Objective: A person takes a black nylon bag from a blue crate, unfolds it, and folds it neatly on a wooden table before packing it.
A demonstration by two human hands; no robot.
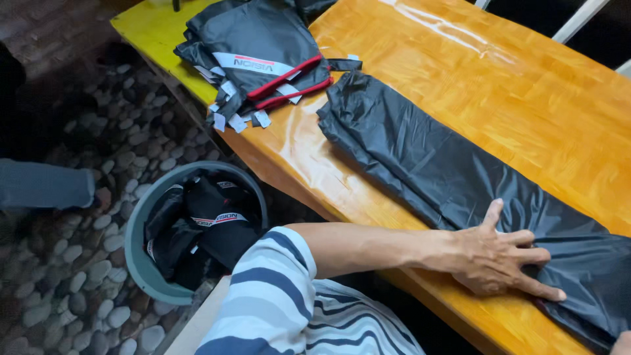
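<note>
Left hand (497, 255) spread flat on black garment's (434, 164) near end, long axis running far-left; right hand (623, 342) barely visible, state unclear.

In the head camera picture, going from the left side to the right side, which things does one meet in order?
Pebble floor → grey bucket of dark garments → stack of folded black garments → long black garment on the orange table → left hand flat on that garment.

Left hand (494, 258) flat, fingers spread, palm down; arm extended.
</note>
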